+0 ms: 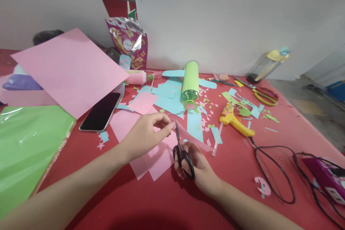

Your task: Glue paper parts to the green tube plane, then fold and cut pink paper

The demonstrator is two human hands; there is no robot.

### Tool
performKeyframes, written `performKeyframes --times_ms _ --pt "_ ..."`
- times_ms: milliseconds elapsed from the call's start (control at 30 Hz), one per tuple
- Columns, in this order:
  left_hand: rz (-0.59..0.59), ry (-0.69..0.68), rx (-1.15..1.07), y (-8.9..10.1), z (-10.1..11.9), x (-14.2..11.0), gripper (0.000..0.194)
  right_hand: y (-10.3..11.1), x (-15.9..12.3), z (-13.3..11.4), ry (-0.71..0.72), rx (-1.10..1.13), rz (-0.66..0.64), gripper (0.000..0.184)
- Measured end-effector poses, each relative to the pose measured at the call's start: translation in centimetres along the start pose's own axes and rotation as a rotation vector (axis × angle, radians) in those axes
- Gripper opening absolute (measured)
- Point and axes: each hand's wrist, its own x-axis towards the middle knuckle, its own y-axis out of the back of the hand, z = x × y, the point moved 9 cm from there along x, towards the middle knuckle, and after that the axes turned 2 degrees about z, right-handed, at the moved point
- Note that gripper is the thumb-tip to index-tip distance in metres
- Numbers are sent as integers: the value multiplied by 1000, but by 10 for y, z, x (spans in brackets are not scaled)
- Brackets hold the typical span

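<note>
My left hand [147, 129] pinches the end of a narrow pink paper strip [196, 139] between thumb and forefinger. In my right hand [201, 165] is a pair of scissors [190, 167] with black handles, fingers through the loops. The blades point away from me and meet the strip close to my left fingertips; whether they are fully closed I cannot make out. From there the strip slants down to the right, above the table. Pink paper sheets [159, 161] lie flat beneath both hands. Beyond them is a bottle wrapped in green paper [191, 75], with light blue wing-like pieces at its sides.
A yellow glue gun [237, 124] with a cord lies right, near red-and-yellow-handled scissors [265, 95]. A phone [101, 112], a large pink sheet [72, 68] and a green pack [24, 143] are left. A snack bag [129, 45] stands behind. Paper scraps litter the red table [151, 208].
</note>
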Motion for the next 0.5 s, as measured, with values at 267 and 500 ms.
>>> performKeyframes --times_ms 267,500 --pt "64 12 80 6 -7 2 16 -16 -4 9 -89 130 -247 41" --pt "113 13 178 12 -9 3 16 -22 -7 11 -134 258 -302 38"
